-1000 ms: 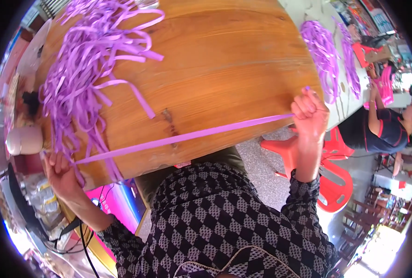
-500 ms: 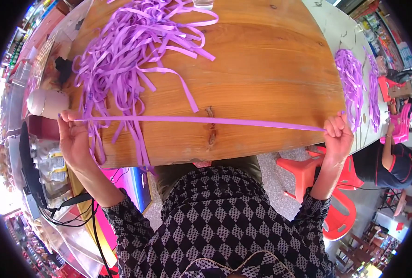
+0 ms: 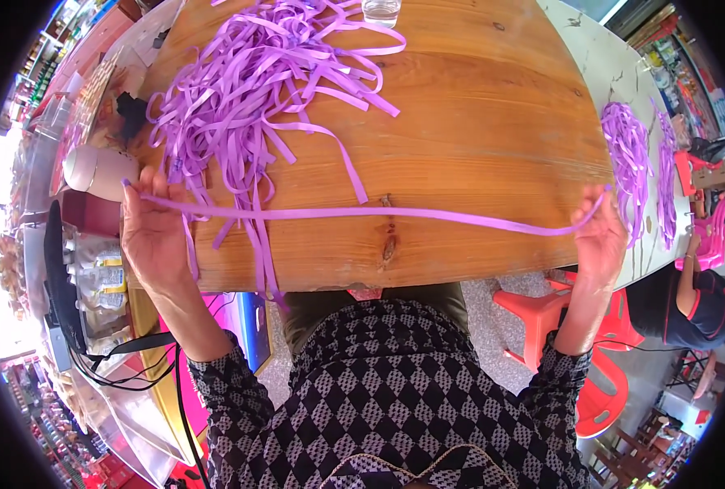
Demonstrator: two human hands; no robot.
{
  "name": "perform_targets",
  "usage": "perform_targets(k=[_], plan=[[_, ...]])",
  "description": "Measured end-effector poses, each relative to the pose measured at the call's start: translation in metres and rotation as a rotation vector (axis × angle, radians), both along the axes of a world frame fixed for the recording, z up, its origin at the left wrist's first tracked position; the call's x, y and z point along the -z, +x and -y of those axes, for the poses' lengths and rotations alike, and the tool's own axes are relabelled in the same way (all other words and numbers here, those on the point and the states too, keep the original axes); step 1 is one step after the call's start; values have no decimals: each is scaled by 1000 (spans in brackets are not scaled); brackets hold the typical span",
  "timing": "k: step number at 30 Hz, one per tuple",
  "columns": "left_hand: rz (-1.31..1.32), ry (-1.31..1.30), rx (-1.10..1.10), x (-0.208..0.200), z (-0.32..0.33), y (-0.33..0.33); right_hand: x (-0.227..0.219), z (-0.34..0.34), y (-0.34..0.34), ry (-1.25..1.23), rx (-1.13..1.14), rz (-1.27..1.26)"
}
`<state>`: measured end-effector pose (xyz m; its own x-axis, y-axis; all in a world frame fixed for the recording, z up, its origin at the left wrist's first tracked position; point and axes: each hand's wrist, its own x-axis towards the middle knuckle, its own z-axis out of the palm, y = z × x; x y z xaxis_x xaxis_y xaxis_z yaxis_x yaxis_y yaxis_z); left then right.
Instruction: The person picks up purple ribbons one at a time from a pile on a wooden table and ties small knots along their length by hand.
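A long purple ribbon (image 3: 428, 214) spans the near part of the wooden table, held at both ends and sagging slightly. My left hand (image 3: 152, 236) pinches its left end beside the pinkish-white rounded device. At the right table edge, my right hand (image 3: 601, 242) grips the other end between thumb and fingers, and the end curves upward there. A tangled heap of purple ribbons (image 3: 240, 106) covers the far left of the table, with several strands trailing toward me and passing near the held ribbon.
The wooden table (image 3: 477, 122) has a drinking glass (image 3: 381, 11) at its far side. Sorted purple ribbon bundles (image 3: 626, 155) lie on the white marbled surface (image 3: 603, 53) to the right. A rounded device (image 3: 100, 171) stands left. Red plastic chairs (image 3: 534, 314) and a person (image 3: 689, 297) are at right.
The ribbon was pulled straight and taut; now it hangs slack with its right end curling up. My fingers have loosened a little, and the view has shifted slightly.
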<state>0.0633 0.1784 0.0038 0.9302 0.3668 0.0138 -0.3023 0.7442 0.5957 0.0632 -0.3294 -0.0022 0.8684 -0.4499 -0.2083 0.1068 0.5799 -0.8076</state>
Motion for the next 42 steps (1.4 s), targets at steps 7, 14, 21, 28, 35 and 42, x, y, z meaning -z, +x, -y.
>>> perform_targets(k=[7, 14, 21, 28, 35, 42], plan=[[79, 72, 68, -17, 32, 8, -2, -27, 15, 38, -290, 111], [-118, 571, 383, -29, 145, -17, -40, -115, -8, -639, -657, 111], [-323, 620, 624, -21, 171, -25, -28, -128, -8, -940, -779, 494], [-262, 689, 706, -22, 179, -24, -28, -125, -9, -1128, -790, 508], [-41, 1128, 719, -26, 180, -23, -27, -127, -12, -1289, -833, 577], [127, 1369, 662, -18, 179, -24, -25, -129, -14, -1343, -885, 580]])
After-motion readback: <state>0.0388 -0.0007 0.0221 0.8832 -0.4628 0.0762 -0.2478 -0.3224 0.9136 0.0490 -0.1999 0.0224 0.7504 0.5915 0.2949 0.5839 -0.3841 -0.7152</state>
